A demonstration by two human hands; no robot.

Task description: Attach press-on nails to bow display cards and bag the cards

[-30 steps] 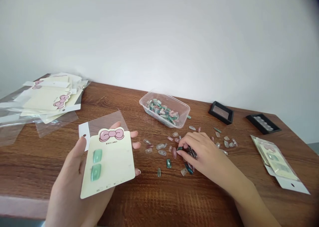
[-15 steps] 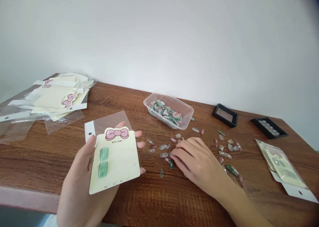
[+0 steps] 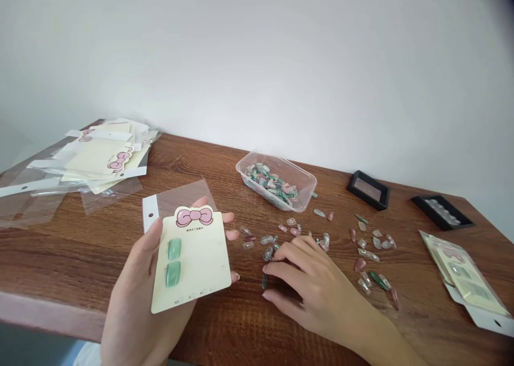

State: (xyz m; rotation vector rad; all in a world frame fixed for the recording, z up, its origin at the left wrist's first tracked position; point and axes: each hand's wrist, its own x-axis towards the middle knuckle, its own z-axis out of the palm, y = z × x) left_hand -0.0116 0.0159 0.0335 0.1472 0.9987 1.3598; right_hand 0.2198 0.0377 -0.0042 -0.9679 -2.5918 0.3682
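As I read the head view from my remote station, the latest change sits with the right hand (image 3: 309,288): it has opened out of its earlier pinch among the scattered nails and now lies with its fingers loosely spread, holding nothing I can see, just beside one dark green press-on nail (image 3: 264,282). The left hand (image 3: 132,302) is closed on its load, as it was a second ago.

My count at this moment:

Hands: two, well apart.

Bow-topped backing card (image 3: 193,259): one, held tilted in the left hand, with a clear bag (image 3: 180,197) behind it.

Green press-on nails on that card (image 3: 174,249): two, one above the other.

Loose press-on nails (image 3: 267,240): roughly thirty, in two scatters on the wooden table (image 3: 80,237). The right hand may hide more.

Clear plastic tub (image 3: 305,187): one, beyond the right hand and heaped with nails too many to count.

Black trays (image 3: 368,190): two, at the far edge.

Filled clear bag (image 3: 461,280): one, at the right, with a card inside.

Stack of cards and bags (image 3: 100,160): one, at the left; I cannot count its layers.
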